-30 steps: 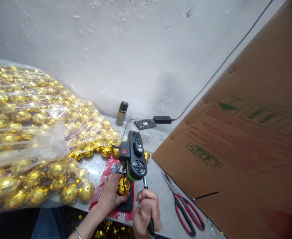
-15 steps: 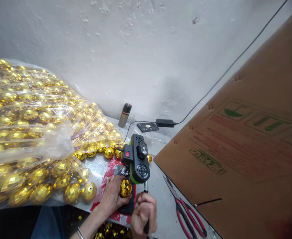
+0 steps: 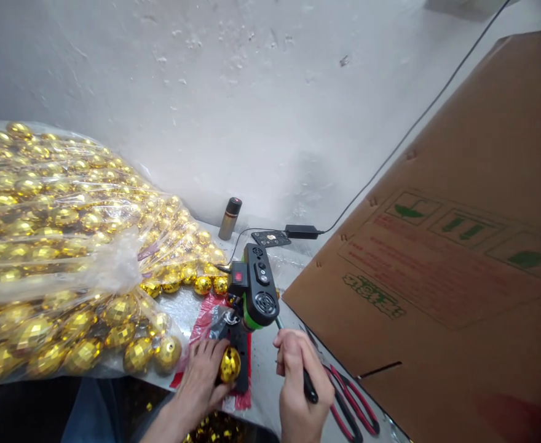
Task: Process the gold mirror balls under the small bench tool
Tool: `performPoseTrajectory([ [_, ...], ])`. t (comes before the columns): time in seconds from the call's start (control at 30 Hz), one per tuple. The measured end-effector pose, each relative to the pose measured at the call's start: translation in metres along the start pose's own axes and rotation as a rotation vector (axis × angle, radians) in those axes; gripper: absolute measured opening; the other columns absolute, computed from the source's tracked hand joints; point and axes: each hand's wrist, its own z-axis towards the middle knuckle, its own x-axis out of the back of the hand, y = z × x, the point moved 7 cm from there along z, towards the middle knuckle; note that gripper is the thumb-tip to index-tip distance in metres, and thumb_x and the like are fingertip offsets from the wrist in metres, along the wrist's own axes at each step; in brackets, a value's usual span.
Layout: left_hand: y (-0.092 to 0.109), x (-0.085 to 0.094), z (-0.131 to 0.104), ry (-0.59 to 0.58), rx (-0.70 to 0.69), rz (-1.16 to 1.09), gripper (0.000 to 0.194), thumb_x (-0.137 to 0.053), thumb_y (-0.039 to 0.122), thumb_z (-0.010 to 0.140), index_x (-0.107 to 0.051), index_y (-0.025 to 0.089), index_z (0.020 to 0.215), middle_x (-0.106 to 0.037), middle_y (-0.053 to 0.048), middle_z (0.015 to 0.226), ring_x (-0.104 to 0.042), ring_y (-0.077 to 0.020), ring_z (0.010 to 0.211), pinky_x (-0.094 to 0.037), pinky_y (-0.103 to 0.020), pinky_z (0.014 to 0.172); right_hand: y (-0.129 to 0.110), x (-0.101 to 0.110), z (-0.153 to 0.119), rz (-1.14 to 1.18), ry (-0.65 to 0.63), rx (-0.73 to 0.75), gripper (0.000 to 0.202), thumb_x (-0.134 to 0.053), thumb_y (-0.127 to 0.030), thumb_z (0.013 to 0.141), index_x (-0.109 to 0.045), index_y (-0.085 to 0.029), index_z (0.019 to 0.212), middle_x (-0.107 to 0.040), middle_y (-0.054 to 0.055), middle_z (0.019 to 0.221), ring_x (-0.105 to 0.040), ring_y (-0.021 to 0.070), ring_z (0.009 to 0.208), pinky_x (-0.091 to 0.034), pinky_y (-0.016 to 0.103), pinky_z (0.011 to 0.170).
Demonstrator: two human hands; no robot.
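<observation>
A small gold mirrored ball (image 3: 230, 365) is held by my left hand (image 3: 201, 378), between thumb and fingers, over the black base (image 3: 241, 369) of a device. My right hand (image 3: 300, 381) is closed round the black-tipped lever (image 3: 310, 386), to the right of the ball. Above and behind both hands stands the black and green device head (image 3: 262, 289), with a red switch box (image 3: 238, 277) on its left side. Red plastic (image 3: 201, 326) lies under the base.
Clear bags of gold balls (image 3: 58, 246) fill the left. Red-handled scissors (image 3: 351, 400) lie at right by a large cardboard box (image 3: 436, 258). Behind stand a small spray can (image 3: 230, 219), a black patterned card (image 3: 270, 238) and a power adapter (image 3: 301, 231) by the wall.
My right hand has moved right and slightly up with the lever, which now tilts more. My left hand and the ball have shifted slightly down and left, away from the device head.
</observation>
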Motion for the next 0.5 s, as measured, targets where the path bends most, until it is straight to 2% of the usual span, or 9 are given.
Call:
performPoseTrajectory([
  [0.1,-0.008,0.008,-0.015,0.008,-0.078,0.027,0.106,-0.095,0.058,0.066,-0.051,0.021,0.155,-0.064,-0.022,0.149,-0.061,-0.0467,0.135,-0.05,-0.063,0.112,0.002,-0.003,-0.003,0.018,-0.006,0.031,0.031,-0.05,-0.019,0.107,-0.059,-0.022,0.078,-0.055,-0.003,0.07,-0.051,0.0098,0.056,-0.041,0.021,0.052],
  [0.13,-0.01,0.017,-0.01,0.043,-0.069,0.041,0.106,-0.089,0.064,0.072,-0.046,0.021,0.159,-0.058,-0.023,0.156,-0.056,-0.0462,0.141,-0.049,-0.062,0.114,0.006,-0.005,-0.008,0.021,-0.009,0.039,0.03,-0.049,-0.018,0.107,-0.06,-0.021,0.079,-0.055,-0.003,0.071,-0.052,0.0099,0.057,-0.041,0.021,0.053],
  [0.17,-0.011,0.03,0.0,0.087,-0.036,0.061,0.096,-0.08,0.065,0.083,-0.043,0.022,0.16,-0.054,-0.022,0.16,-0.053,-0.0436,0.145,-0.048,-0.06,0.116,0.01,-0.006,-0.013,0.023,-0.01,0.042,0.03,-0.049,-0.017,0.107,-0.06,-0.021,0.08,-0.055,-0.003,0.072,-0.052,0.0099,0.057,-0.042,0.022,0.053],
  [0.23,-0.014,0.058,0.032,0.161,0.096,0.117,0.065,-0.055,0.052,0.104,-0.042,0.023,0.16,-0.054,-0.018,0.161,-0.051,-0.0363,0.149,-0.045,-0.055,0.12,0.016,-0.006,-0.022,0.031,-0.008,0.043,0.029,-0.048,-0.015,0.107,-0.059,-0.021,0.08,-0.056,-0.002,0.074,-0.053,0.0099,0.058,-0.042,0.022,0.054],
  [0.3,-0.021,0.081,0.071,0.165,0.328,0.202,0.053,-0.044,0.038,0.108,-0.047,0.013,0.155,-0.056,-0.024,0.156,-0.054,-0.0368,0.146,-0.044,-0.052,0.119,0.019,-0.006,-0.026,0.039,-0.003,0.041,0.029,-0.048,-0.014,0.106,-0.058,-0.021,0.08,-0.056,-0.002,0.076,-0.053,0.0098,0.058,-0.042,0.022,0.054],
  [0.33,-0.027,0.088,0.088,0.13,0.453,0.222,0.051,-0.042,0.033,0.108,-0.048,0.01,0.154,-0.058,-0.027,0.152,-0.058,-0.0378,0.141,-0.046,-0.052,0.115,0.02,-0.006,-0.027,0.039,-0.007,0.042,0.029,-0.048,-0.014,0.106,-0.058,-0.021,0.08,-0.056,-0.002,0.076,-0.053,0.0098,0.058,-0.042,0.022,0.054],
  [0.4,-0.03,0.096,0.116,0.107,0.541,0.217,0.048,-0.045,0.028,0.106,-0.051,0.005,0.148,-0.066,-0.031,0.139,-0.067,-0.0408,0.129,-0.051,-0.052,0.107,0.019,-0.006,-0.028,0.037,-0.009,0.046,0.029,-0.049,-0.014,0.106,-0.058,-0.021,0.08,-0.056,-0.001,0.076,-0.052,0.01,0.058,-0.042,0.022,0.055],
  [0.5,-0.036,0.094,0.135,0.076,0.568,0.16,0.048,-0.058,0.028,0.101,-0.054,0.005,0.143,-0.073,-0.03,0.125,-0.071,-0.0413,0.122,-0.053,-0.048,0.102,0.02,-0.006,-0.029,0.037,-0.004,0.034,0.029,-0.048,-0.014,0.106,-0.058,-0.021,0.08,-0.056,-0.001,0.076,-0.052,0.0101,0.058,-0.042,0.023,0.055],
])
